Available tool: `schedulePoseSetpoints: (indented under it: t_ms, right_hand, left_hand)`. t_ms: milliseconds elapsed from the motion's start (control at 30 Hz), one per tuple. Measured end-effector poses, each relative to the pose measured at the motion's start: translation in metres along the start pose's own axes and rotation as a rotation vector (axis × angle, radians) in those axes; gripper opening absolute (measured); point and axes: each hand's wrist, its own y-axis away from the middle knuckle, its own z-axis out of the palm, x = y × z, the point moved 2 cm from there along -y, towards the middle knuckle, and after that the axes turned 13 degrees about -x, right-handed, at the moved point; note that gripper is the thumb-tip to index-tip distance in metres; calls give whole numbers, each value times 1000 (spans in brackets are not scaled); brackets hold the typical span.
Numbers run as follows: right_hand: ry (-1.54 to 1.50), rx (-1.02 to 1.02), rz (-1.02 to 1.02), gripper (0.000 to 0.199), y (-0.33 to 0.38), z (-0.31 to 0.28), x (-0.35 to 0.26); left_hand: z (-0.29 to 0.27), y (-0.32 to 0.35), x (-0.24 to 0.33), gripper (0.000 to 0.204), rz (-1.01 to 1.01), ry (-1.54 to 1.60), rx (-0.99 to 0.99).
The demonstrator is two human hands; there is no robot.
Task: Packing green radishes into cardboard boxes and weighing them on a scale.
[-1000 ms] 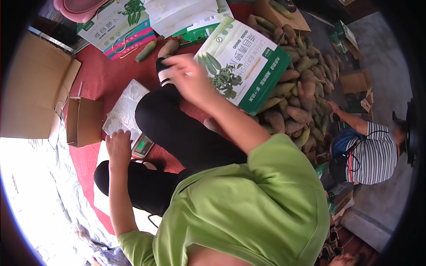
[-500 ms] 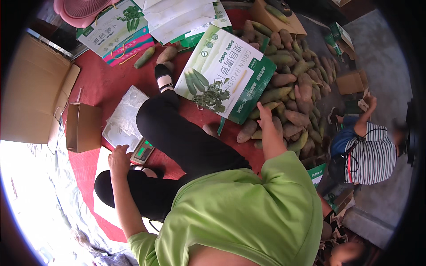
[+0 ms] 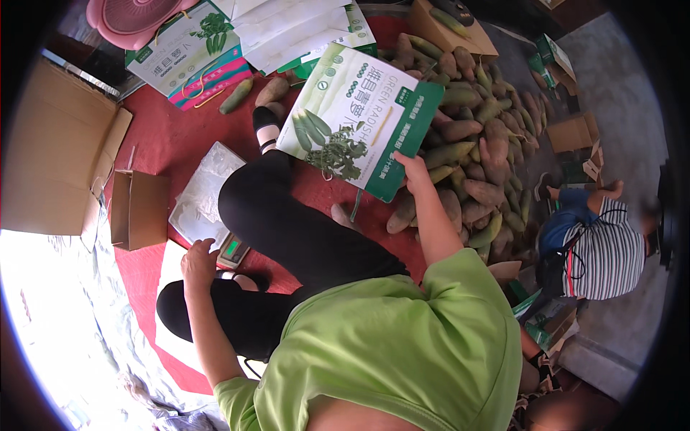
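Observation:
At the green edge of a white-and-green radish carton (image 3: 345,118), my right hand (image 3: 412,172) grips its near right corner. The carton lies tilted, its printed face upward, beside the pile of radishes (image 3: 496,144). Over my bent knee, close to a scale (image 3: 231,248) with a lit green display, hovers my left hand (image 3: 198,264); its fingers are loosely bent and apart, with nothing seen in them. Clear plastic covers the scale's pale platform (image 3: 208,187).
Brown cardboard boxes (image 3: 140,208) stand at the left. More printed cartons (image 3: 190,50) and a pink fan (image 3: 136,18) are at the back. Single radishes (image 3: 236,96) lie on the red mat (image 3: 169,126). A person in a striped top (image 3: 607,248) sits at the right, another at lower right.
My right hand has moved left and closed on the carton's edge. The carton has shifted slightly left. My left hand has barely moved. The person in stripes has moved an arm.

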Motion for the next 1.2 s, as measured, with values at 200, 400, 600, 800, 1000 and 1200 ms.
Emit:
schedulePoseSetpoints:
  t_ms: [200,400,600,800,1000,1200]
  right_hand:
    - [-63,-107,-196,27,15,66,-42]
    - [44,-220,-214,26,24,136,-84]
    - [134,-304,-279,26,36,179,-140]
    - [248,-521,-378,27,53,225,-188]
    - [420,-758,-525,31,89,297,-233]
    - [530,-1069,-467,28,81,397,-246]
  left_hand:
    - [-2,-2,1,29,-14,30,-11]
    - [3,1,-4,29,-32,105,-2]
    - [-2,7,-4,29,-25,165,16]
    - [-9,6,-7,28,40,185,107]
    - [-12,3,-12,27,86,304,175]
    - [-28,5,-13,31,76,380,363]
